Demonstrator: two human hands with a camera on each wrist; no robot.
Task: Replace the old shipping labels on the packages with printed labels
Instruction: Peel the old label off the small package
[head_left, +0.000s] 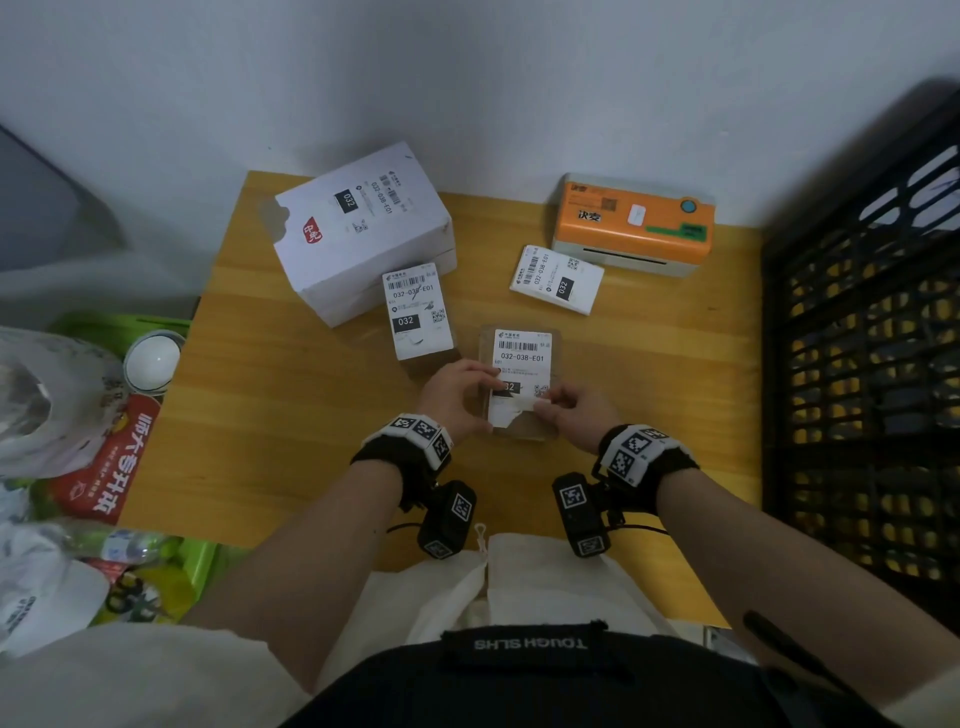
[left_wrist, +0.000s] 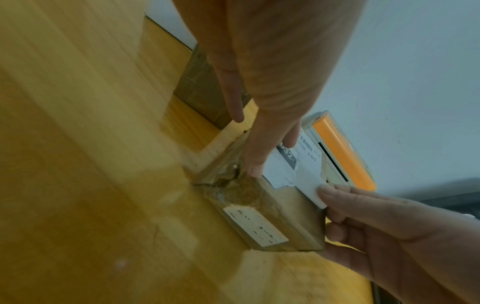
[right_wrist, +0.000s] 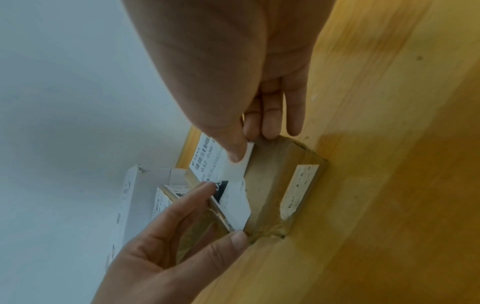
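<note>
A small brown package (head_left: 524, 434) lies on the wooden table (head_left: 291, 441) in front of me. Its white shipping label (head_left: 522, 358) is torn and partly peeled at the near end. My left hand (head_left: 460, 389) grips the package's left side, with the index finger on the label (right_wrist: 233, 197) and the thumb at the near corner. My right hand (head_left: 558, 402) pinches the lifted strip of label (left_wrist: 309, 185) between thumb and fingers at the package's (left_wrist: 285, 216) right edge. Bare cardboard (right_wrist: 267, 185) shows where the label has come away.
A large white box (head_left: 363, 228), a second brown package (head_left: 421, 312) and a small white package (head_left: 558, 280) each carry a label. An orange label printer (head_left: 634, 223) stands at the back right. A black crate (head_left: 862, 364) flanks the right, a green bin (head_left: 202, 561) of rubbish the left.
</note>
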